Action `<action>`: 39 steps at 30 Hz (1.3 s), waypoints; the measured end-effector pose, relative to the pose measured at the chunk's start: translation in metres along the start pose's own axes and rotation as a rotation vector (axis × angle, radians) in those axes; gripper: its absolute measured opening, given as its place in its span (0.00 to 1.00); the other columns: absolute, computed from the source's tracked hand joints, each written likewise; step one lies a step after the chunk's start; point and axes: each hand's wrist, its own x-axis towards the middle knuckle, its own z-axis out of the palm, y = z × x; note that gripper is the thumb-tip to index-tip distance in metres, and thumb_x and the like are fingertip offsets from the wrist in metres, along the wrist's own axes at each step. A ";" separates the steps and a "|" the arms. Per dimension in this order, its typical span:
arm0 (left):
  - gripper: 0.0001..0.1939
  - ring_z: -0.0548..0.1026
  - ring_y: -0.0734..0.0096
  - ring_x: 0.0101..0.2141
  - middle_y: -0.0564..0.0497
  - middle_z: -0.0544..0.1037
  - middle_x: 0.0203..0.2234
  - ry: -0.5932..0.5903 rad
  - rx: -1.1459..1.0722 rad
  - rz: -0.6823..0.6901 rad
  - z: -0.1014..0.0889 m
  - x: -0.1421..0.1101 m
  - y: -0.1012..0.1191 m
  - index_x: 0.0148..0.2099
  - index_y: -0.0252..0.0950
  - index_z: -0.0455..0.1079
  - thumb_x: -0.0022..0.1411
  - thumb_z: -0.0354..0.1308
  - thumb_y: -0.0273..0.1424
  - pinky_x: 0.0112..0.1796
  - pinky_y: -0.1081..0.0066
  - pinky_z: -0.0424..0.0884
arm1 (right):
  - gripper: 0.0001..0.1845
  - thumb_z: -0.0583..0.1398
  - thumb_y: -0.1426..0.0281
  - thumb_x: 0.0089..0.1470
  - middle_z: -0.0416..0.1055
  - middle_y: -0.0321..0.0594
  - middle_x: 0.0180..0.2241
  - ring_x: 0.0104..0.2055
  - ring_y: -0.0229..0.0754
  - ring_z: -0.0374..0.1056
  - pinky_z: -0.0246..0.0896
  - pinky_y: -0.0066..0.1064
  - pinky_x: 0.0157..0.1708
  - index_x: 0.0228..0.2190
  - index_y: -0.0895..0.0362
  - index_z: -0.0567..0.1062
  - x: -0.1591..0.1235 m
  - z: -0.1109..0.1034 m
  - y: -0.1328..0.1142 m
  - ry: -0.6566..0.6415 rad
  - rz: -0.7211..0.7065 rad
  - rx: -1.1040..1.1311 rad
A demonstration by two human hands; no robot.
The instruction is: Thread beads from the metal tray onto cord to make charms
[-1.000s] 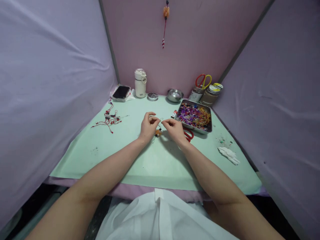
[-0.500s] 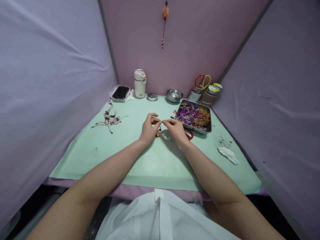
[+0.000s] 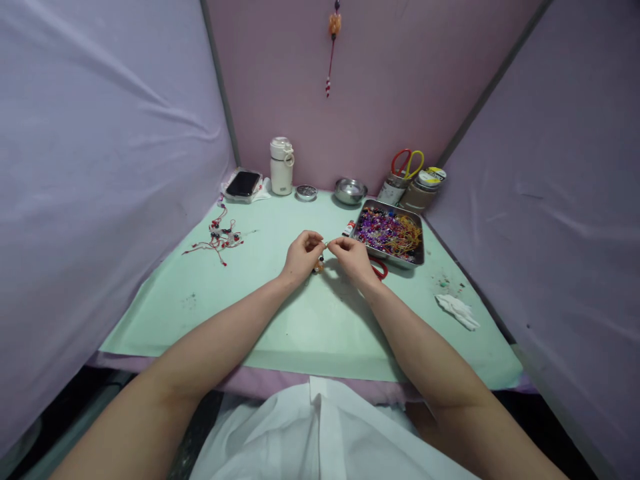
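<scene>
Over the middle of the green table, my left hand (image 3: 302, 256) and my right hand (image 3: 351, 258) are both pinched, fingertips almost meeting. Between them is the thin cord of a beaded ornament, too fine to make out well. Its orange and black beads (image 3: 319, 265) hang just below the left fingertips, partly hidden by that hand. Close to my right wrist lie red-handled scissors (image 3: 379, 268), mostly covered by the hand and a tray. The metal tray (image 3: 400, 263) beside my right hand holds purple beads (image 3: 375, 228) and yellow-brown cords (image 3: 406, 235).
Strung red cords with beads (image 3: 223, 237) lie at left. Along the back stand a phone (image 3: 243, 184), a white bottle (image 3: 281, 168), a small tin (image 3: 307, 193), a metal bowl (image 3: 350, 191) and jars (image 3: 423, 190). White cloth (image 3: 457, 311) lies at right. A beaded ornament (image 3: 335, 25) hangs on the back wall.
The left fingers have curled in closer around the cord, and the orange beads show a little less. Both hands stay in nearly the same place; the whole view has shifted slightly.
</scene>
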 end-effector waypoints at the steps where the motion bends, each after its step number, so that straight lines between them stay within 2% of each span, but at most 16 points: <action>1: 0.07 0.69 0.76 0.27 0.55 0.71 0.25 0.002 -0.009 -0.009 0.000 0.000 0.001 0.33 0.36 0.65 0.50 0.59 0.26 0.32 0.73 0.65 | 0.08 0.60 0.65 0.40 0.68 0.35 0.21 0.25 0.37 0.60 0.55 0.29 0.28 0.20 0.58 0.73 0.000 0.000 0.000 -0.005 -0.007 -0.005; 6: 0.06 0.66 0.78 0.25 0.57 0.68 0.23 0.012 -0.014 -0.001 0.001 -0.001 0.007 0.30 0.37 0.63 0.50 0.58 0.26 0.30 0.74 0.63 | 0.07 0.60 0.66 0.40 0.68 0.35 0.21 0.26 0.37 0.60 0.55 0.29 0.29 0.20 0.57 0.73 0.001 -0.001 0.000 -0.025 -0.038 -0.014; 12: 0.02 0.69 0.74 0.28 0.53 0.73 0.26 -0.008 0.036 -0.001 -0.001 -0.001 0.006 0.30 0.36 0.68 0.51 0.57 0.26 0.33 0.71 0.66 | 0.07 0.60 0.65 0.40 0.69 0.35 0.22 0.27 0.38 0.61 0.56 0.31 0.31 0.21 0.57 0.73 0.002 -0.002 -0.001 -0.016 -0.068 0.003; 17: 0.02 0.71 0.72 0.30 0.51 0.75 0.27 -0.008 0.053 -0.019 -0.002 -0.002 0.006 0.31 0.36 0.70 0.52 0.57 0.28 0.35 0.68 0.67 | 0.07 0.61 0.65 0.40 0.69 0.35 0.23 0.27 0.37 0.61 0.56 0.31 0.32 0.20 0.57 0.73 0.002 -0.002 -0.001 -0.029 -0.080 0.004; 24: 0.02 0.69 0.75 0.28 0.54 0.72 0.25 -0.003 0.044 0.035 -0.001 -0.001 0.005 0.31 0.36 0.67 0.51 0.57 0.27 0.33 0.72 0.66 | 0.07 0.61 0.65 0.41 0.70 0.36 0.24 0.28 0.38 0.62 0.57 0.31 0.32 0.22 0.57 0.74 0.003 -0.003 0.001 -0.036 -0.085 -0.003; 33: 0.05 0.73 0.70 0.31 0.50 0.77 0.29 -0.014 0.101 -0.011 -0.005 0.000 0.006 0.32 0.35 0.72 0.52 0.58 0.30 0.37 0.68 0.68 | 0.08 0.60 0.65 0.41 0.71 0.36 0.24 0.27 0.37 0.62 0.58 0.30 0.31 0.22 0.58 0.75 0.003 -0.004 -0.001 -0.031 -0.104 -0.034; 39: 0.04 0.70 0.75 0.29 0.52 0.74 0.28 0.002 0.095 0.025 -0.003 0.000 0.006 0.33 0.36 0.69 0.52 0.58 0.28 0.34 0.71 0.66 | 0.09 0.61 0.65 0.41 0.71 0.37 0.24 0.28 0.38 0.63 0.58 0.31 0.31 0.23 0.58 0.75 0.003 -0.005 0.000 -0.036 -0.100 -0.028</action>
